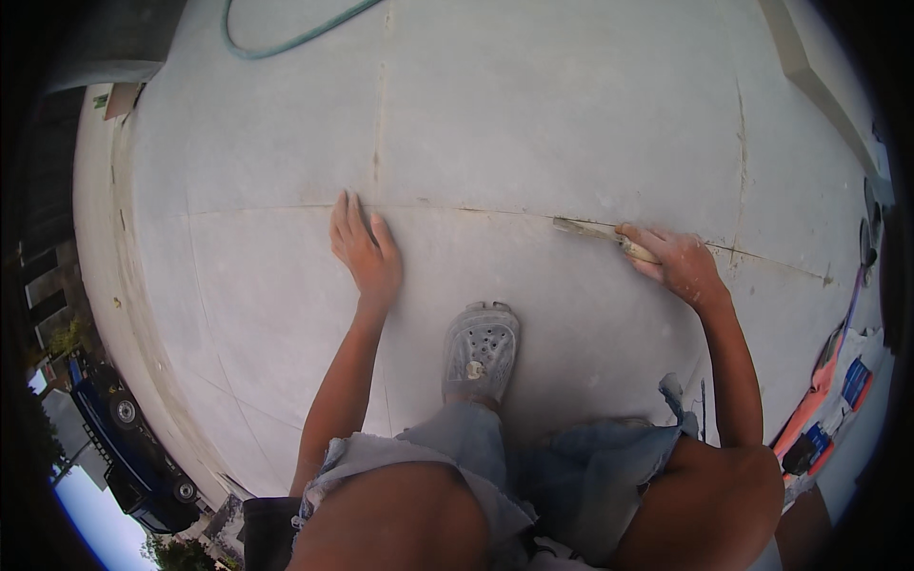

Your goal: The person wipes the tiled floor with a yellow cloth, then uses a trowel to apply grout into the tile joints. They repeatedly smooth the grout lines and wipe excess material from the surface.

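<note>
I crouch on a grey concrete roof slab. My left hand lies flat on the slab, fingers together, just below a joint line that runs across it. My right hand grips a narrow flat tool, a scraper or putty knife. Its blade lies along the joint line and points left. A thin strip of filler shows in the joint near the blade. My foot in a grey perforated clog stands on the slab between my arms.
A green hose curls at the far edge. A raised ledge runs at the upper right. Orange and blue packages lie at the right. The roof edge curves at the left, with a dark blue vehicle far below.
</note>
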{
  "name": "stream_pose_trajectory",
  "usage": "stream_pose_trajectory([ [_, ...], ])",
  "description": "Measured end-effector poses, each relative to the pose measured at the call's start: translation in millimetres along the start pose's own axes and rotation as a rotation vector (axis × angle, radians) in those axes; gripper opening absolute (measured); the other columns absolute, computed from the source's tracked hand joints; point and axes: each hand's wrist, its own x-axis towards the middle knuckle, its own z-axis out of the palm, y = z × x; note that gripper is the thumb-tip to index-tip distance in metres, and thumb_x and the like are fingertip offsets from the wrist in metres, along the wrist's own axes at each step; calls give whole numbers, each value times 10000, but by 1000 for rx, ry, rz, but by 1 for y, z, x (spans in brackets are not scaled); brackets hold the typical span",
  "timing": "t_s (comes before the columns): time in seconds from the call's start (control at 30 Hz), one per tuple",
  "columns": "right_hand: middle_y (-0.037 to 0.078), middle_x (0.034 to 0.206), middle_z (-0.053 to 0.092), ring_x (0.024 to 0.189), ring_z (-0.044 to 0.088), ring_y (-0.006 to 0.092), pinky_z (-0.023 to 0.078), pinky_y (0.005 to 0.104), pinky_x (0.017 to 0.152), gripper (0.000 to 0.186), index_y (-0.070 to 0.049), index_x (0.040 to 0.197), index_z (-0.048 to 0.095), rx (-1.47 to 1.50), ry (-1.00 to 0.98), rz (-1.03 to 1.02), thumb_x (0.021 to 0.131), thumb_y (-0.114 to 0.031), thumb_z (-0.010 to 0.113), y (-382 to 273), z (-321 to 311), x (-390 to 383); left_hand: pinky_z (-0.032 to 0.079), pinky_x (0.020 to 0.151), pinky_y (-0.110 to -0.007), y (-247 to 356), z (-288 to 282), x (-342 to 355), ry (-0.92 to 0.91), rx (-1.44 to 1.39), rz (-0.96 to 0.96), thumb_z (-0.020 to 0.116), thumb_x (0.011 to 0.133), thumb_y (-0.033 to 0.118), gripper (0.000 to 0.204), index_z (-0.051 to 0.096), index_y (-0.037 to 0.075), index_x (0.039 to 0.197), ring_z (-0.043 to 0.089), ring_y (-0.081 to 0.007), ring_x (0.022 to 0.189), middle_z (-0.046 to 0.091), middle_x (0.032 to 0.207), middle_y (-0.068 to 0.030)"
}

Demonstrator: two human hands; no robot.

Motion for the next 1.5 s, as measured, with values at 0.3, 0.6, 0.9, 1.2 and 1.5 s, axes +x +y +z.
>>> stream_pose_trajectory([
  [0.3,46,1051,775,853,736,259,609,393,747,416,-335,1371,680,-77,-180,92,961,-397,720,1,-33,14,202,1253,-523,-4,-3,0,4,2,-2,436,1119,244,518,433,-41,1551,294,-369,1542,373,1661,-198],
  [0.6,56,1010,752,825,733,267,613,406,752,492,-351,1443,624,-81,-37,-100,962,-380,726,-57,11,34,220,1244,-525,2,1,5,25,0,20,454,1107,220,511,444,-39,1547,319,-381,1527,390,1647,-205],
  [0.9,43,980,738,818,723,267,610,418,749,498,-355,1436,622,-74,-82,19,950,-352,736,-20,-9,13,223,1240,-528,-3,1,1,18,25,13,445,1107,213,515,434,-48,1550,318,-386,1528,385,1647,-207],
  [1.2,71,1074,767,871,731,268,609,399,765,439,-336,1405,645,-122,-174,100,971,-345,711,-5,-32,6,233,1235,-531,-10,-1,-2,28,31,19,440,1113,234,508,453,-54,1532,321,-390,1524,401,1640,-202],
  [1.5,40,1172,771,936,735,279,609,419,856,443,-301,1374,677,-76,-161,125,938,-288,752,-3,-31,0,232,1237,-534,0,2,9,26,28,9,442,1114,238,504,460,-45,1530,324,-397,1519,395,1643,-209],
])
